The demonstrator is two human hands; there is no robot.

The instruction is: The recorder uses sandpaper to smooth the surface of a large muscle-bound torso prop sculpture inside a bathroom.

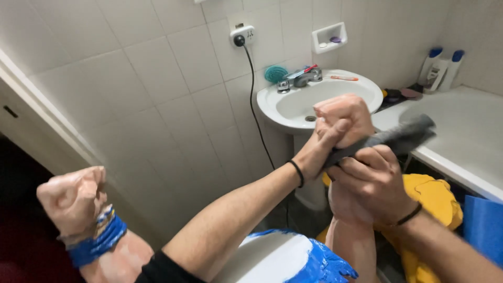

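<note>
Two people share this cramped tiled bathroom. The biggest thing is the white bathtub [450, 167], running from three o'clock towards one. Next comes the white pedestal washbasin [340, 89] at twelve, then a crumpled yellow garment [435, 199] at four o'clock below the tub edge, and a thin black power cord [257, 115] hanging from a wall socket at eleven. At the centre, another person's raised fist [343, 115] stands on an upright forearm. That person's other fist [73, 199], with blue bands round the wrist, sits at eight o'clock. The dark grey rolled cloth [398, 137] lies just right of the centre and points to two o'clock, its near end lost among the hands. As I judge it, the hard tub rim and the basin are close, so a sudden pull from the raised fist could knock knuckles on porcelain. The cloth could also slip free, since only one end is gripped. The wearer's left hand [319, 152] reaches up from six o'clock on a long, nearly straight arm and closes about the other person's wrist, thumb pressed against the fist. The right hand [372, 183] comes in from five o'clock with a bent wrist, fingers clamped over the cloth's near end, touching the left hand.
</note>
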